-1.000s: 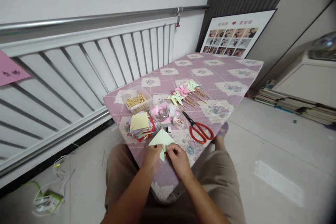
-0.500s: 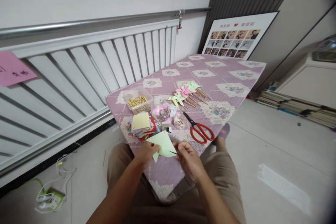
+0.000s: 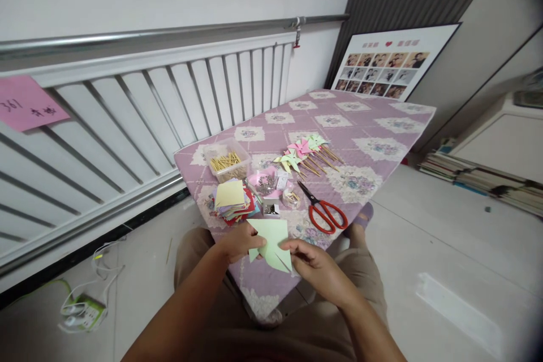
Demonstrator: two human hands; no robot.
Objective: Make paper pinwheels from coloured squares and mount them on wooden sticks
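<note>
Both hands hold a light green paper square (image 3: 271, 240) with cut flaps over the near end of a purple quilted table (image 3: 360, 119). My left hand (image 3: 240, 241) pinches its left edge, fingers closed. My right hand (image 3: 311, 263) pinches a lower right corner flap. Just beyond the paper lie a stack of coloured paper squares (image 3: 231, 201), a small metal item (image 3: 271, 209) and red-handled scissors (image 3: 324, 210).
Farther up the table are a clear box of wooden sticks (image 3: 226, 161), a pink dish of small pins (image 3: 263, 180), a round clear pot (image 3: 291, 197) and several finished paper pinwheels (image 3: 303, 153). A white radiator (image 3: 169, 102) is on the left, a power strip (image 3: 82, 317) on the floor.
The green paper has been turned from a pointed fold toward a flatter square. My right hand slid down and right along its corner, and the view shifted slightly.
</note>
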